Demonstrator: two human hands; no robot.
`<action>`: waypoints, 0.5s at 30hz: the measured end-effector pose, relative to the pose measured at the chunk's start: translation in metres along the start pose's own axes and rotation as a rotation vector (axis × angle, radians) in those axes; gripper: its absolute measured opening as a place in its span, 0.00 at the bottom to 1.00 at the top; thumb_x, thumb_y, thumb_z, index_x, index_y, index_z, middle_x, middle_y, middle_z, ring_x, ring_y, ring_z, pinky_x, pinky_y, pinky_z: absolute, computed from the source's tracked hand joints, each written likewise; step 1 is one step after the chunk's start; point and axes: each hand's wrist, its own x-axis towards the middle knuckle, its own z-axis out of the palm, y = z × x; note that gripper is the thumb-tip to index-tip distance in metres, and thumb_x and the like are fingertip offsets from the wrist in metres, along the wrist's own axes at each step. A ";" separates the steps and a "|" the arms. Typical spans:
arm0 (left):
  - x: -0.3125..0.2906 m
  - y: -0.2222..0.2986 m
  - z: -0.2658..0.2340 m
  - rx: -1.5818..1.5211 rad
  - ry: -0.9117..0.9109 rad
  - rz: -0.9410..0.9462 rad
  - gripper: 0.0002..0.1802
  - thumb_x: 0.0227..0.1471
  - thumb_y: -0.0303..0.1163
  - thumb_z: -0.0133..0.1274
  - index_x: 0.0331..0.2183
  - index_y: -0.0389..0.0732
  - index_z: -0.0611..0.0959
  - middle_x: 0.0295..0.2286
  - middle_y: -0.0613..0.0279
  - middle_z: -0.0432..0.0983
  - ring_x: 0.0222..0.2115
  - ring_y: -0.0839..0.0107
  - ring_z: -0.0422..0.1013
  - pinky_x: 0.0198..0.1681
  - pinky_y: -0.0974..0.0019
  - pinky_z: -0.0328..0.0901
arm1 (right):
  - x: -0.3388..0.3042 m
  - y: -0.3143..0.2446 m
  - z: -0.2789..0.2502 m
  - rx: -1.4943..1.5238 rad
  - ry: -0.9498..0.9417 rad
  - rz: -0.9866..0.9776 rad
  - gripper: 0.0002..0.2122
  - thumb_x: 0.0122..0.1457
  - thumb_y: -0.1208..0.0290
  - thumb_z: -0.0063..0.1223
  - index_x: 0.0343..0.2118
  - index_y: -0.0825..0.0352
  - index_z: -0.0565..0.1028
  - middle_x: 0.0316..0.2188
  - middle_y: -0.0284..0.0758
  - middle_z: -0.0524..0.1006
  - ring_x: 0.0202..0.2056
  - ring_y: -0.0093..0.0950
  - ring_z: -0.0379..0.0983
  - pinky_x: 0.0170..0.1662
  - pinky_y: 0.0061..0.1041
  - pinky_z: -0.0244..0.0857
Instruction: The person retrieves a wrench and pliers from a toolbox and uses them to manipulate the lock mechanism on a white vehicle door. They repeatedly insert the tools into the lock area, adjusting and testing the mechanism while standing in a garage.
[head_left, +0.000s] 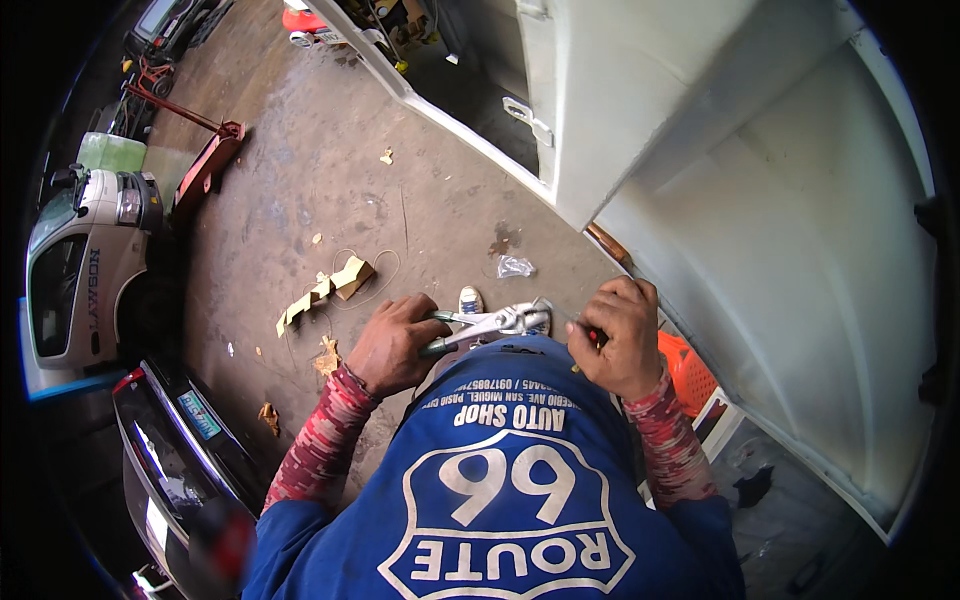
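A pair of pliers (490, 325) with dark green handles and bright metal jaws is gripped in the left hand (392, 345), whose fingers are wrapped around the handles. The tool is held roughly level in front of the chest, its metal head pointing across toward the right hand (622, 338) and ending just short of it, so the head sits between the two hands. The right hand is clenched around a small tool with a red and dark handle (597, 338); only a short part of it shows between the fingers, and what kind of tool it is cannot be told. Both forearms are covered by red patterned sleeves, and a blue shirt (510, 490) with white print fills the space below the hands.

Just beyond the pliers' head, a shoe (470, 300) is seen on the concrete floor (330, 170). Past the left hand, pieces of torn cardboard (330, 290) and a thin loop of wire lie on the floor. A crumpled clear plastic scrap (515, 266) lies ahead, between the hands. To the outer side of the right hand, an orange basket (688, 372) is seen just beside the wrist, and a large white vehicle body panel (800, 260) rises beyond it. Well to the left of the left hand, a dark car (170, 460) and a white vehicle (85, 270) are parked.
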 end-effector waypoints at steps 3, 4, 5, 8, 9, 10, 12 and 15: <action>-0.008 0.001 -0.002 -0.067 -0.068 -0.138 0.11 0.51 0.35 0.62 0.34 0.38 0.86 0.33 0.54 0.76 0.34 0.54 0.74 0.37 0.55 0.68 | -0.001 0.006 0.013 -0.047 0.017 0.089 0.06 0.47 0.68 0.62 0.19 0.60 0.75 0.23 0.28 0.77 0.35 0.31 0.71 0.46 0.38 0.54; -0.012 0.001 -0.004 -0.137 -0.115 -0.208 0.11 0.52 0.35 0.61 0.34 0.38 0.86 0.33 0.53 0.76 0.34 0.53 0.75 0.37 0.55 0.68 | -0.002 0.008 0.016 -0.077 0.005 0.064 0.06 0.47 0.68 0.62 0.19 0.60 0.76 0.23 0.28 0.77 0.35 0.31 0.71 0.47 0.38 0.54; -0.016 0.001 -0.005 -0.224 -0.158 -0.266 0.11 0.54 0.36 0.60 0.35 0.37 0.85 0.33 0.51 0.77 0.34 0.52 0.75 0.37 0.54 0.69 | -0.004 0.009 0.020 -0.110 -0.010 0.050 0.06 0.47 0.68 0.62 0.19 0.60 0.76 0.23 0.28 0.77 0.35 0.31 0.71 0.47 0.38 0.54; -0.026 0.001 -0.008 -0.336 -0.268 -0.362 0.11 0.57 0.34 0.60 0.37 0.35 0.87 0.34 0.50 0.79 0.35 0.56 0.77 0.40 0.59 0.71 | -0.004 0.011 0.030 -0.195 -0.021 0.006 0.06 0.47 0.68 0.62 0.19 0.60 0.76 0.23 0.28 0.76 0.35 0.30 0.70 0.47 0.38 0.54; -0.027 0.001 -0.008 -0.321 -0.278 -0.397 0.15 0.60 0.37 0.58 0.38 0.34 0.87 0.32 0.54 0.80 0.33 0.62 0.77 0.39 0.61 0.71 | -0.002 0.011 0.033 -0.219 -0.018 -0.010 0.06 0.47 0.68 0.63 0.19 0.60 0.76 0.23 0.28 0.76 0.36 0.30 0.70 0.48 0.39 0.54; -0.026 0.001 -0.005 -0.383 -0.249 -0.467 0.18 0.61 0.41 0.57 0.37 0.34 0.86 0.28 0.54 0.79 0.30 0.63 0.76 0.36 0.60 0.70 | -0.001 0.010 0.035 -0.209 -0.031 -0.030 0.06 0.47 0.68 0.63 0.19 0.60 0.76 0.23 0.28 0.76 0.36 0.30 0.70 0.48 0.39 0.54; -0.018 0.001 0.003 -0.475 -0.210 -0.638 0.24 0.61 0.49 0.55 0.34 0.33 0.84 0.21 0.54 0.76 0.23 0.65 0.75 0.30 0.59 0.69 | 0.004 0.005 0.039 -0.192 -0.053 -0.068 0.06 0.47 0.68 0.63 0.20 0.61 0.76 0.24 0.29 0.75 0.37 0.31 0.70 0.49 0.40 0.54; 0.005 0.002 0.021 -0.813 -0.058 -0.639 0.27 0.61 0.53 0.56 0.35 0.34 0.85 0.19 0.64 0.74 0.20 0.75 0.69 0.25 0.63 0.66 | 0.010 -0.007 0.045 -0.127 -0.089 -0.119 0.06 0.47 0.68 0.63 0.21 0.61 0.76 0.25 0.28 0.75 0.39 0.32 0.69 0.51 0.41 0.54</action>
